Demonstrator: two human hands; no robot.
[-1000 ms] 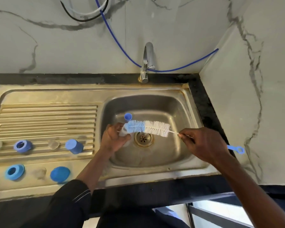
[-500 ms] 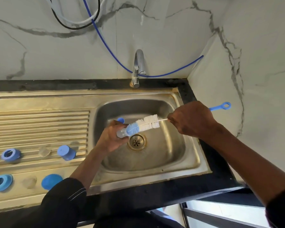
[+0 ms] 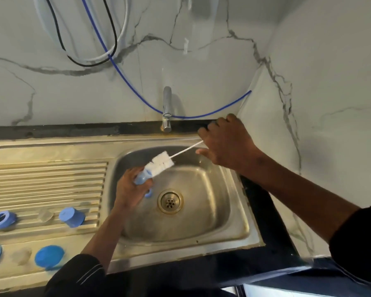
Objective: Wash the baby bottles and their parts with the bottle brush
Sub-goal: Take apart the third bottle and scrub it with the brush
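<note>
Parts lie nearest, on the ribbed steel drainboard (image 3: 47,185) at the left of the counter: a flat round blue plastic lid (image 3: 49,257), a blue plastic screw ring (image 3: 2,219), an upturned blue plastic cap (image 3: 72,217) and a clear soft teat (image 3: 44,215), all well apart from both hands.

Further in, over the stainless steel sink basin (image 3: 212,211) and just left of its round drain (image 3: 170,201), the left hand (image 3: 129,189) curls round a small clear baby bottle (image 3: 142,180), whose mouth points up and to the right. The bottle is blurred and shows pale blue, seemingly from the brush tip inside it; soap or water on it cannot be told.

From that mouth the long bottle brush with white bristles on a thin white stem (image 3: 162,162) runs up and right, most of its bristles outside the bottle.

Farther back, near the chrome tap (image 3: 167,108), the right hand (image 3: 227,144) grips the stem's far end. So the bottle lies down-left of the right hand, in line with the brush's long axis, and the next push probably goes straight along that line.
</note>
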